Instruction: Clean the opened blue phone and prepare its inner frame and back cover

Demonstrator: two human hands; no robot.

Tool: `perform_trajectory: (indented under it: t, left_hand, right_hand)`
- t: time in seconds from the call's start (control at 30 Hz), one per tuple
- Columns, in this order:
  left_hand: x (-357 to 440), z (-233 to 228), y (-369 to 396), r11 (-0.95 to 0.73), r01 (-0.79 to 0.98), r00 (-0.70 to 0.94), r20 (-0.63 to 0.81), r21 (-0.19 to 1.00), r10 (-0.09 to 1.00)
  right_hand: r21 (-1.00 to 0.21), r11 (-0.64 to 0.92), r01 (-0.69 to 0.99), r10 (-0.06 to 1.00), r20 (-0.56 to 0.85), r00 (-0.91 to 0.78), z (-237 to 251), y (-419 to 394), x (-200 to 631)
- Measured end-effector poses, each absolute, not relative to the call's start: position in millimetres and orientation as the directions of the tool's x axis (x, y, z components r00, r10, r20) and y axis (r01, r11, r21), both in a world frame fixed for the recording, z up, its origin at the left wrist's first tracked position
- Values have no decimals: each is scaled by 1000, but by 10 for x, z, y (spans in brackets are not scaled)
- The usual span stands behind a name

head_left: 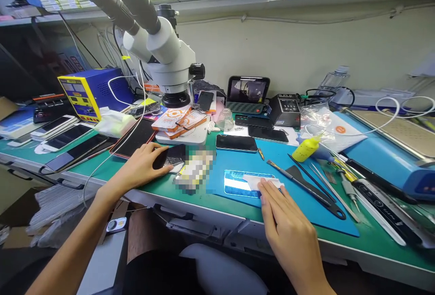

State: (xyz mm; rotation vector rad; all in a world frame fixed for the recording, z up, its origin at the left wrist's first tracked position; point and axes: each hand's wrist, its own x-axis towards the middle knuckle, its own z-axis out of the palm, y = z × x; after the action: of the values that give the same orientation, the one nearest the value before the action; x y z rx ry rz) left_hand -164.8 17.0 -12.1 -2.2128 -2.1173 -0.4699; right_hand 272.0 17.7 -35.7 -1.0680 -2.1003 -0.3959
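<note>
My right hand (pixel 288 218) presses a folded white wipe (pixel 253 181) with its fingertips onto a shiny, clear-edged glass panel (pixel 234 182). The panel lies flat on a blue mat (pixel 217 159) and reflects light. Further left, my left hand (pixel 146 163) rests on the bench, thumb and fingers apart around the end of a dark phone-like piece (pixel 161 158). Beside it lies a dark, scuffed panel (pixel 176 153), and a blurred-out item (pixel 194 170) sits between my hands. A brush (pixel 278 168) and a black spatula-like tool (pixel 312 191) lie right of the glass panel.
A microscope (pixel 166 55) stands at the back over orange-white boxes (pixel 175 118). Several phones lie around, one black phone (pixel 237 142) on the mat's far edge. Tweezers (pixel 333 191), a yellow bottle (pixel 306 148) and a blue machine (pixel 390 150) are right. A blue-yellow power unit (pixel 91 91) stands left.
</note>
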Motion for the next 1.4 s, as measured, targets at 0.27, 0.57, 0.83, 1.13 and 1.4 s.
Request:
perform_trajectory:
  t: [0.27,0.57,0.83,1.13,1.4]
  left_hand:
    - [-1805,-127,406,-81,981,61,114,178,992]
    - [-1870,-177,431,-59,978,44,76,198,996]
    - [-1755,-47,-98,25,972,-59,137,234,989]
    - [-1523,-148,-563,305,939,-332,187,155,925]
    - [-1581,-107,-311,316,913,-354,116,258,928]
  right_hand:
    - [-71,600,797,577,729,-369,-383,160,2721]
    - [-71,596,800,577,730,-365,-391,151,2727]
    - [-59,625,778,534,760,-371,-430,187,2755]
    - [-19,627,779,500,776,-384,-420,223,2727]
    - [-15,596,803,519,770,-371,-433,204,2697]
